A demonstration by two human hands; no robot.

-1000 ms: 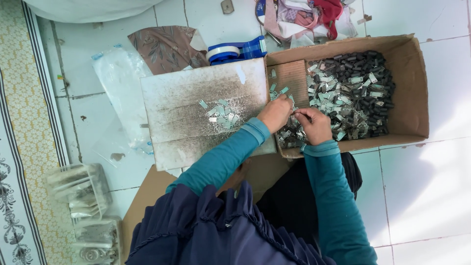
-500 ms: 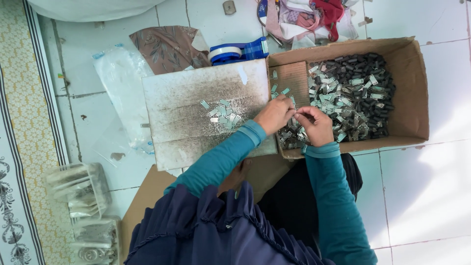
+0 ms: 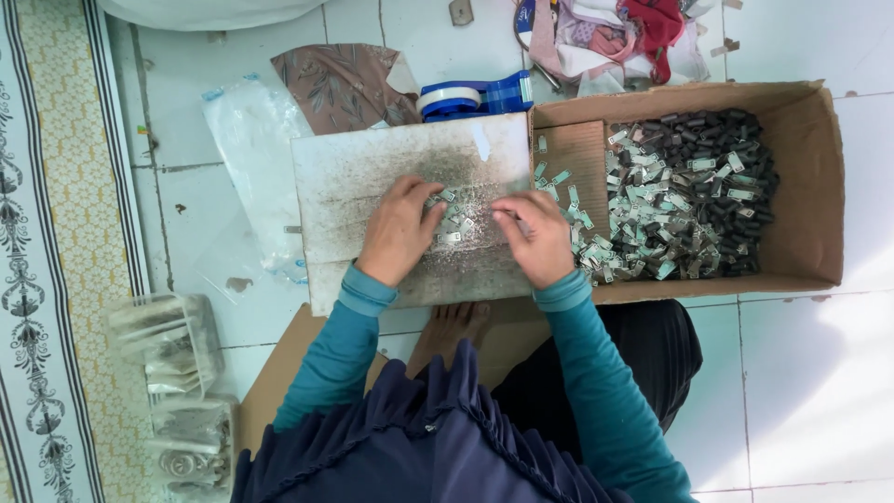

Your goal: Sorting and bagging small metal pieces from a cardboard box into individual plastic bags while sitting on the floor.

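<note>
A worn whitish board lies on the floor in front of me, with a small cluster of flat silvery metal pieces near its middle. My left hand rests flat on the board, its fingers spread and touching the left side of that cluster. My right hand sits at the board's right edge with its fingers curled, pinching one small piece at the cluster's right side. To the right, an open cardboard box holds a heap of silvery and dark metal pieces.
A blue tape dispenser and a brown patterned scrap lie behind the board. Crumpled cloth is at the top, and empty clear plastic bags at the left. Filled clear bags sit at lower left. Flat cardboard and my bare foot are below the board.
Both hands have moved left, from the near-left corner of the box onto the board. More pieces now lie between them on the board.
</note>
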